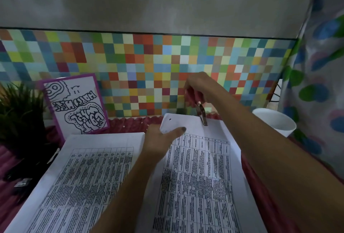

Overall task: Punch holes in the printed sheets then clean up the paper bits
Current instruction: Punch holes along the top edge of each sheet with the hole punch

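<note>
A view from above a table covered in a ribbed pink cloth (pixel 130 123). Two lots of printed paper, filled with tables of small text, lie side by side. On the left is a flat stack (pixel 83 177). On the right is a sheet (pixel 204 167), its far left corner lifted slightly off the table.

The left hand (pixel 158 140) grasps that raised corner, with the thumb (pixel 177 130) pressed on top of the paper. The fingers underneath are hidden. One small round hole (pixel 170 119) shows near the corner, just beyond the thumb.

The right hand (pixel 201 85) is clenched round the red handles of a plier-style punch (pixel 202 113). Its metal head points down and bites over the sheet's far edge, to the right of the hole.

Against the far wall of small multicoloured tiles (pixel 149 65) leans a purple-bordered card (pixel 76 102) with black doodled lettering. A green spiky plant (pixel 18 110) stands at the far left. A white cup (pixel 275 121) sits to the right of the sheet, beside a curtain (pixel 320 65) with blue, green and pink shapes.
</note>
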The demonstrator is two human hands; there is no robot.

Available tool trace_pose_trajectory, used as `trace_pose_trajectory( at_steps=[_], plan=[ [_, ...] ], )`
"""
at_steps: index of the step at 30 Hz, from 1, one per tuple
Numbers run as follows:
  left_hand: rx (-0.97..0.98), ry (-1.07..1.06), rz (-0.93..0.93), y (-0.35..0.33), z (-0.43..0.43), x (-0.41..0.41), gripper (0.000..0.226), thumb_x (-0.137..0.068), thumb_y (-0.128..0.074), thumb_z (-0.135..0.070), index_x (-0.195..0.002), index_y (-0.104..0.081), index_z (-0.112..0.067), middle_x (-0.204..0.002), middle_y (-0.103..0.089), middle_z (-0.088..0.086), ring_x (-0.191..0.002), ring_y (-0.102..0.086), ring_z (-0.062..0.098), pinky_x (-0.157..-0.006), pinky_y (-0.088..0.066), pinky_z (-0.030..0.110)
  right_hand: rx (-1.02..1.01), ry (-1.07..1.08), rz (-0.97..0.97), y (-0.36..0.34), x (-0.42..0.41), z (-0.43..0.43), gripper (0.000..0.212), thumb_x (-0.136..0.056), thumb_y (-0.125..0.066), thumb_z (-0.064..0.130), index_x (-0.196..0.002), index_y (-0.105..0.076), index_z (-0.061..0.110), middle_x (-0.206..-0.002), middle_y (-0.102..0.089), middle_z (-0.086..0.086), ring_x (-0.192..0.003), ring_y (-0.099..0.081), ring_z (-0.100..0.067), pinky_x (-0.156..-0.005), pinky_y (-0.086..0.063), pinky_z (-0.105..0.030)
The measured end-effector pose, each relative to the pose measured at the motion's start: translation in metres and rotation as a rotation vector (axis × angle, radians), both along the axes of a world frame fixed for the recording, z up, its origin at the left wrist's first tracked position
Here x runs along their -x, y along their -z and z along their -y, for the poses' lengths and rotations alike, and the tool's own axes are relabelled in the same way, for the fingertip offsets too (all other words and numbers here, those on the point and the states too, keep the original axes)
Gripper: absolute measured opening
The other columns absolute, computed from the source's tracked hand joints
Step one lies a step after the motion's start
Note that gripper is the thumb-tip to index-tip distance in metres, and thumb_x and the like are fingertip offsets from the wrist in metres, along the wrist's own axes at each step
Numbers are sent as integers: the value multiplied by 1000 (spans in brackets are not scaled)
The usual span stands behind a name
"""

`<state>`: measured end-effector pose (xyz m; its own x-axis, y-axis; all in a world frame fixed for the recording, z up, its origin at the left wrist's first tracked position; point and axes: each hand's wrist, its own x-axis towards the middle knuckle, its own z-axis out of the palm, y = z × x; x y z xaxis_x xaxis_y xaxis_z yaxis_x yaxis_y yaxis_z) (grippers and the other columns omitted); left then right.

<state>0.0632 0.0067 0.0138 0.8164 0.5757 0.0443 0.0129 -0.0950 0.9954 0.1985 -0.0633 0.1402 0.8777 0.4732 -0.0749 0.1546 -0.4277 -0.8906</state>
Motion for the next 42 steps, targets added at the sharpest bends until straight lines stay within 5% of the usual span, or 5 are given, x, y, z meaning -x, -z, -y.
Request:
trace_pose_trajectory(
  at_steps=[12, 16, 20, 27, 42],
  plan=[
    [92, -41, -101, 11, -16, -1, 17, -77, -83, -28, -84, -71, -18, -53, -63, -14, -63, -60, 9, -58, -40, 23, -461, 171, 118, 37, 3, 3, 27, -83, -47, 2, -84, -58, -23, -57, -53, -20, -41, -49, -26, -35, -36, -24],
    [37, -26, -49, 12, -29, -1, 41, -71, -84, -38, -105, -72, -17, -96, -76, -4, -96, -70, 18, -87, -55, 37, -544, 143, 172, 38, 6, -4, 29, -87, -49, 5, -77, -54, -22, -57, -52, -19, -40, -45, -23, -40, -39, -28],
    [-407, -259, 180, -1, -25, 4, 69, -81, -78, -34, -139, -46, -18, -133, -55, -5, -122, -53, 13, -104, -44, 36, -568, 105, 201, 36, 9, -11, 27, -88, -52, 8, -83, -60, -17, -63, -57, -23, -47, -51, -28, -47, -46, -36],
    [-1185, -166, 79, 5, 1, 0, 41, -97, -35, -38, -118, -61, -15, -111, -67, -1, -109, -62, 21, -112, -24, 63, -604, 38, 249, 38, 23, -20, 25, -87, -51, 5, -86, -61, -17, -62, -53, -24, -40, -47, -19, -43, -41, -25],
    [-962, -146, 215, 25, -9, -12, 12, -93, -52, -30, -97, -60, -22, -94, -62, -12, -88, -52, 7, -84, -17, 28, -609, -29, 266, 43, 32, -10, 22, -92, -49, 1, -106, -66, -2, -67, -57, -14, -45, -52, -21, -46, -44, -29]
  ],
)
